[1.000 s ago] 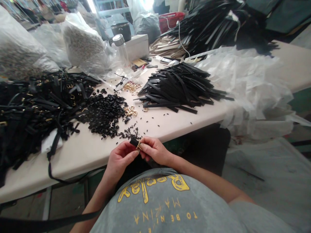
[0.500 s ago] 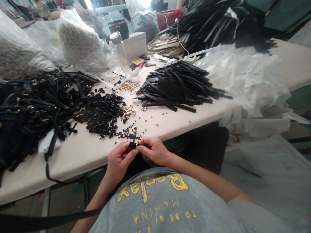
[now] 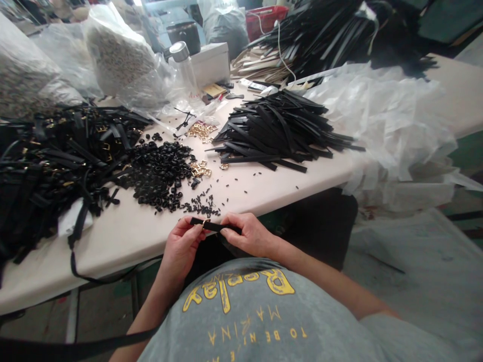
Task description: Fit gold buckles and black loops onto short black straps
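Observation:
A black strap (image 3: 214, 227) stretches between my two hands, just off the table's front edge. Around it, close to my left fingertips, sits a small gold buckle (image 3: 205, 223). My left hand (image 3: 183, 241) pinches the strap at the buckle end, thumb on top. My right hand (image 3: 249, 234) is closed on the strap farther along, and its far end is partly hidden under the fingers. Just beyond the hands lie tiny black pieces (image 3: 204, 205), a heap of black loops (image 3: 162, 173) and loose gold buckles (image 3: 200, 169).
Black straps (image 3: 279, 130) are piled at mid-table. On the left is a heap of buckled straps (image 3: 68, 151), with clear bags (image 3: 113, 55) behind it. White plastic sheeting (image 3: 392, 120) hangs over the edge at right. A bottle (image 3: 183, 63) and a white box (image 3: 211, 63) stand at the back.
My right hand has slid a little to the right along the strap, so more of it shows between the hands. The left thumb now rests by the buckle.

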A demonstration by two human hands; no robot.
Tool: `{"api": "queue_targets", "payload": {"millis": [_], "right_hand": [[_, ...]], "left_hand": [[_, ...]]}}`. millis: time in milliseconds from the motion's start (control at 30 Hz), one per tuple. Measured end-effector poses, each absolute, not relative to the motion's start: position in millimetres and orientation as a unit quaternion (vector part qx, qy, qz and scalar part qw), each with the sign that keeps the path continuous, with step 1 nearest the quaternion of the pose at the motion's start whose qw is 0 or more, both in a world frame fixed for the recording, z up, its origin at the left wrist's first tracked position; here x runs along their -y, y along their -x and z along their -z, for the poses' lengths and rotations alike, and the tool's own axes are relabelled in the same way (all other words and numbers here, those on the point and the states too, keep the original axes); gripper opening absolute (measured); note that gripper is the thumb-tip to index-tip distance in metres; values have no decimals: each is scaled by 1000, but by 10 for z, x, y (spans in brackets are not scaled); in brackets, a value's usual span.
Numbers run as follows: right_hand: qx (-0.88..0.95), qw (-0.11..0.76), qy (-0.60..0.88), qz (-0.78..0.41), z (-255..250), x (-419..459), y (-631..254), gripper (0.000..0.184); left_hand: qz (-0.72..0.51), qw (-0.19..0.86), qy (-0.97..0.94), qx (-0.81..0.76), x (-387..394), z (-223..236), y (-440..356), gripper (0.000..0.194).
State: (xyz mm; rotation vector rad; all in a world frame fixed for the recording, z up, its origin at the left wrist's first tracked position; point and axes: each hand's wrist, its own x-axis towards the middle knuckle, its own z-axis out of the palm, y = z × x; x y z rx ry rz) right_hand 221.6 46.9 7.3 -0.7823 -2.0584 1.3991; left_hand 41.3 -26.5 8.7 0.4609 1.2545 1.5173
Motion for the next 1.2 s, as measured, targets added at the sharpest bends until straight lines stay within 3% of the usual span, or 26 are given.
{"api": "queue_targets", "payload": {"millis": [200, 567, 1200], "right_hand": [[759, 288, 268, -520, -85, -428, -2161, 14], [753, 290, 264, -528, -50, -418, -2160, 14], [773, 228, 251, -536, -16, -393, -2247, 10]], "left_hand": [[-592, 587, -187, -519, 284, -57, -518, 25], [-622, 559, -160, -524, 303, -33, -587, 24], [-504, 584, -287, -568, 410, 18, -443, 22]]}}
